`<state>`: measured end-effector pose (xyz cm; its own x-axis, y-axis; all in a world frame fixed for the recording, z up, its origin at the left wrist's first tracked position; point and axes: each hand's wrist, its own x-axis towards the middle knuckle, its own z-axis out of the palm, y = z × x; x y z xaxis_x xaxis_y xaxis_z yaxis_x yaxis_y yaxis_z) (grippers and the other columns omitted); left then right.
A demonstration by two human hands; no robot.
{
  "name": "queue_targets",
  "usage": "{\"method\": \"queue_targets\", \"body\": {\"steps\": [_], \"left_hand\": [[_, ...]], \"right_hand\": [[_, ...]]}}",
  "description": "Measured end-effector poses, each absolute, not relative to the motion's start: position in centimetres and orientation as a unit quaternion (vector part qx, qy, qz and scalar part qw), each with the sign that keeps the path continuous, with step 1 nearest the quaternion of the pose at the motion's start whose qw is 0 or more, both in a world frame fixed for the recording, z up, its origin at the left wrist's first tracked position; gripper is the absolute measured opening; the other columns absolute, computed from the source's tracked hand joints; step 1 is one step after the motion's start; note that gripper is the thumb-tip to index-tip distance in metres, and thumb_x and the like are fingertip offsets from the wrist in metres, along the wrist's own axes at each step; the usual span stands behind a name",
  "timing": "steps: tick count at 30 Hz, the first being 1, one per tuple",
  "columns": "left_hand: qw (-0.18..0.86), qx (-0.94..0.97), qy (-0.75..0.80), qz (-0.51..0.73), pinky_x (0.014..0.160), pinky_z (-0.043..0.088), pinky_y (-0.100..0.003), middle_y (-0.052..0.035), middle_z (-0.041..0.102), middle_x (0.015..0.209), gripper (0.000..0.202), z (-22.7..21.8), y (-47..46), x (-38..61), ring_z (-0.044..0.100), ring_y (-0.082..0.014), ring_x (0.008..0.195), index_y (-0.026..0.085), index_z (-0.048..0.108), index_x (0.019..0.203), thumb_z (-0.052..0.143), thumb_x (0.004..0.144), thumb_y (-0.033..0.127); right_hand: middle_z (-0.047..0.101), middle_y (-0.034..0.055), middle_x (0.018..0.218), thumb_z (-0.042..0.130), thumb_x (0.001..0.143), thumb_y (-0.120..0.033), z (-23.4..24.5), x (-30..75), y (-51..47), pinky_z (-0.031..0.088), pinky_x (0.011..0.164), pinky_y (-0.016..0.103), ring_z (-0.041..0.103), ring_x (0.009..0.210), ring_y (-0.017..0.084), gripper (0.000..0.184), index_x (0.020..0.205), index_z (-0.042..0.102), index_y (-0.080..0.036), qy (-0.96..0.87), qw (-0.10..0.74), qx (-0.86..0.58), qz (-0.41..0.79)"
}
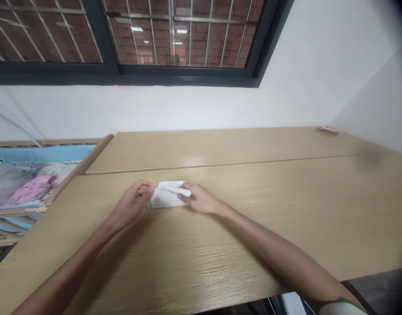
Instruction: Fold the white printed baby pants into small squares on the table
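A folded white paper napkin point(166, 195) with a small grey printed mark lies on the light wood table point(269, 227), near the table's left side. My left hand point(132, 203) is curled at the napkin's left edge, its fingertips gripping the paper. From the right, my right hand point(201, 199) reaches over the napkin, its fingers pinching a raised white fold. The hands are close together, and the paper under my fingers is hidden.
A seam runs across the table point(220, 164) behind the napkin. A small beige object point(328, 130) lies at the far corner. To the left stands a wooden crib point(30, 183) holding pink and grey cloth. A barred window and white walls rise beyond.
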<state>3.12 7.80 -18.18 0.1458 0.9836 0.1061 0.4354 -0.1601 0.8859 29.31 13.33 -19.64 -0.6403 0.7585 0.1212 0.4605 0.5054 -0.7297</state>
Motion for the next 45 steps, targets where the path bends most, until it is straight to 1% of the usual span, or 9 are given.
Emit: {"method": "queue_targets", "body": {"steps": [4, 9, 12, 14, 16, 20, 23, 30, 45], "left_hand": [[0.461, 0.608, 0.501, 0.408, 0.082, 0.059, -0.038, -0.0122, 0.072, 0.115, 0.074, -18.7, 10.3, 3.5, 0.071, -0.0253, 0.1, 0.02, 0.033, 0.134, 0.072, 0.081, 0.056], [0.306, 0.664, 0.565, 0.382, 0.077, 0.061, -0.045, -0.0117, 0.074, 0.102, 0.062, -21.9, 12.4, 4.9, 0.073, -0.027, 0.089, 0.017, 0.035, 0.135, 0.06, 0.088, 0.049], [0.215, 0.666, 0.596, 0.393, 0.104, 0.045, -0.062, -0.0221, 0.061, 0.131, 0.053, -23.3, 11.8, 6.2, 0.056, -0.0374, 0.127, 0.014, 0.045, 0.131, 0.058, 0.09, 0.046], [0.123, 0.703, 0.578, 0.395, 0.116, 0.028, -0.065, -0.0246, 0.039, 0.153, 0.055, -23.6, 10.7, 7.3, 0.031, -0.0389, 0.146, 0.013, 0.043, 0.136, 0.055, 0.094, 0.045], [0.047, 0.776, 0.521, 0.353, 0.119, 0.026, -0.061, -0.0236, 0.027, 0.161, 0.062, -23.7, 9.6, 8.5, 0.02, -0.0364, 0.152, 0.012, 0.031, 0.149, 0.048, 0.099, 0.044], [0.023, 0.868, 0.441, 0.226, 0.119, 0.031, -0.054, -0.0236, 0.023, 0.163, 0.066, -24.1, 8.8, 9.5, 0.016, -0.0325, 0.153, 0.01, 0.012, 0.157, 0.035, 0.104, 0.04], [-0.003, 0.867, 0.466, 0.177, 0.121, 0.028, -0.053, -0.0225, 0.023, 0.163, 0.067, -24.9, 9.0, 8.6, 0.015, -0.0319, 0.153, 0.009, 0.012, 0.158, 0.033, 0.104, 0.043], [-0.004, 0.835, 0.525, 0.166, 0.118, 0.031, -0.052, -0.021, 0.015, 0.165, 0.079, -25.8, 8.8, 5.4, 0.019, -0.0332, 0.152, 0.013, -0.004, 0.16, 0.036, 0.103, 0.051], [-0.014, 0.832, 0.528, 0.166, 0.117, 0.032, -0.051, -0.0205, 0.015, 0.165, 0.077, -25.8, 8.8, 5.4, 0.02, -0.0325, 0.152, 0.014, -0.002, 0.16, 0.034, 0.104, 0.052]], "right_hand": [[0.071, 0.0075, 0.099, 0.055, 0.097, -0.041, -21.9, 27.9, 15.3, 0.052, 0.075, 0.033, 0.066, 0.084, 0.021, 0.029, 0.109, 0.064, -0.017, -0.751, 0.342, -0.411, 0.388], [0.063, 0.0129, 0.113, 0.056, 0.091, -0.037, -24.9, 27.4, 15.7, 0.052, 0.091, 0.042, 0.062, 0.103, 0.025, 0.042, 0.126, 0.049, -0.014, -0.703, 0.421, -0.494, 0.29], [0.047, 0.0212, 0.138, 0.055, 0.09, -0.031, -24.8, 27.6, 14.9, 0.042, 0.109, 0.047, 0.048, 0.13, 0.03, 0.059, 0.142, 0.036, -0.011, -0.723, 0.439, -0.499, 0.189], [0.036, 0.0236, 0.151, 0.051, 0.093, -0.032, -24.0, 27.5, 14.2, 0.033, 0.116, 0.053, 0.034, 0.142, 0.033, 0.063, 0.149, 0.031, -0.011, -0.763, 0.418, -0.479, 0.115], [0.026, 0.0221, 0.16, 0.045, 0.096, -0.031, -23.4, 27.3, 13.6, 0.024, 0.119, 0.057, 0.022, 0.15, 0.034, 0.064, 0.154, 0.026, -0.013, -0.825, 0.366, -0.425, 0.065], [0.021, 0.0186, 0.165, 0.044, 0.093, -0.025, -23.6, 26.8, 13.3, 0.015, 0.124, 0.052, 0.014, 0.154, 0.029, 0.071, 0.158, 0.02, -0.008, -0.912, 0.235, -0.332, 0.053], [0.025, 0.0183, 0.164, 0.047, 0.096, -0.039, -24.2, 27.0, 13.8, 0.011, 0.125, 0.049, 0.016, 0.153, 0.028, 0.072, 0.157, 0.025, -0.007, -0.908, 0.192, -0.364, 0.073], [0.023, 0.0259, 0.162, 0.039, 0.096, -0.071, -24.2, 28.9, 14.5, 0.02, 0.122, 0.054, 0.018, 0.153, 0.035, 0.093, 0.158, 0.024, -0.003, -0.86, 0.176, -0.463, 0.125], [0.025, 0.0255, 0.161, 0.036, 0.097, -0.071, -23.8, 28.7, 14.4, 0.018, 0.122, 0.052, 0.018, 0.153, 0.034, 0.093, 0.157, 0.024, -0.001, -0.865, 0.152, -0.468, 0.103]]}}
